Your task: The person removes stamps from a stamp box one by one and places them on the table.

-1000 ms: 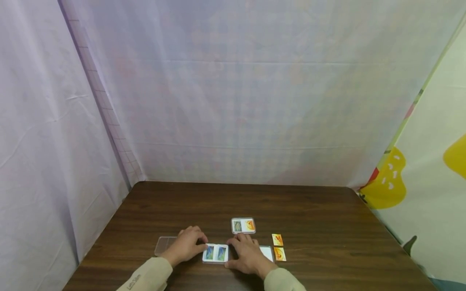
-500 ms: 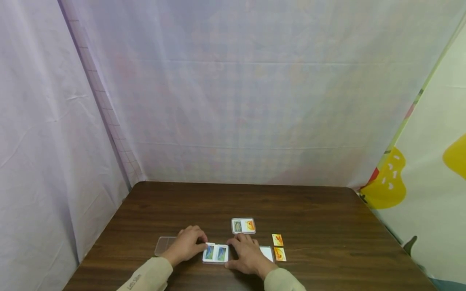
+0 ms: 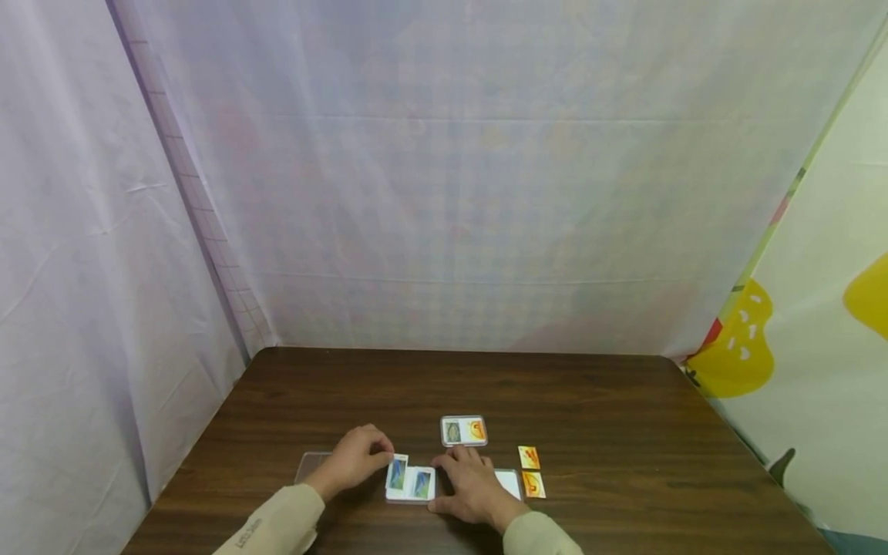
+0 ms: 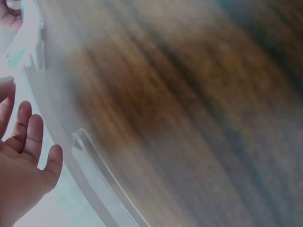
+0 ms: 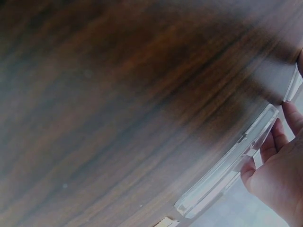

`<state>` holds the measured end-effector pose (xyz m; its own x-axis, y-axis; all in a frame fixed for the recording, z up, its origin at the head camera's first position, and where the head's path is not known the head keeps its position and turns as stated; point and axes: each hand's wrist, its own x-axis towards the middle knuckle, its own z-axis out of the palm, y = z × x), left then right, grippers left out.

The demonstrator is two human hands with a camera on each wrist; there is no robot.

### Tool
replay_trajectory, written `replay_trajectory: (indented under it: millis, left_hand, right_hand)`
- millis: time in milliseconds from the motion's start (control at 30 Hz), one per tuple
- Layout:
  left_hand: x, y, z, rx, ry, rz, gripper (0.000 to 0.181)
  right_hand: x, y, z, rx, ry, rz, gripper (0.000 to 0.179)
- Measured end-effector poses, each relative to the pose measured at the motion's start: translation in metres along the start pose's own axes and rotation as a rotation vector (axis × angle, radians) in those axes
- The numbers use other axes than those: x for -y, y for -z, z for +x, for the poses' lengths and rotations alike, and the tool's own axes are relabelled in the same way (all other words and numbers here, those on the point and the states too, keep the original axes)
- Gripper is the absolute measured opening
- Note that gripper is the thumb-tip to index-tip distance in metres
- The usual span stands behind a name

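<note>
Near the table's front, a flat white-backed case [image 3: 411, 498] with clear edges holds a small blue-green picture card [image 3: 423, 484] in its right half. A matching picture card [image 3: 397, 472] is slid up and tilted over the left half, its top left corner pinched by my left hand [image 3: 355, 456]. On the case's right side my right hand [image 3: 472, 487] holds the edge, thumb at the lower corner and index finger at the upper one. That hand partly hides a second white-backed case [image 3: 509, 482]. In the left wrist view, the pinching fingertips of my left hand [image 4: 23, 161] are partly cut off.
A clear lid [image 3: 311, 465] lies left, partly under my left forearm. Beyond my right hand sits a filled case [image 3: 463, 431] with two pictures. Two loose orange-yellow cards [image 3: 529, 457] lie to the right on the brown table [image 3: 624, 432].
My left hand has drawn the left picture card upward from its place, so its top now sticks out past the case's upper edge. My right hand has stayed put.
</note>
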<state>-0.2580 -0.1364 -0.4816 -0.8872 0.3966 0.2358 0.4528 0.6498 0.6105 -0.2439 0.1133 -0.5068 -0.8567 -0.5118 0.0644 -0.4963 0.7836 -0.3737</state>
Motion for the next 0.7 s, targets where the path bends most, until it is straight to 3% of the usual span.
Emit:
replay_trajectory:
  millis: [333, 567, 700]
  left_hand:
    - [-0.003, 0.015, 0.003, -0.005, 0.060, -0.098, 0.005]
    - [-0.005, 0.023, 0.007, -0.004, 0.111, -0.094, 0.005]
    - [-0.002, 0.024, 0.009, -0.010, 0.109, -0.077, 0.005]
  right_hand:
    - [-0.002, -0.001, 0.000, -0.011, 0.014, -0.007, 0.058]
    - [-0.002, -0.001, 0.001, -0.004, 0.015, -0.004, 0.058]
    - [0.003, 0.003, -0.002, -0.002, 0.015, 0.000, 0.058]
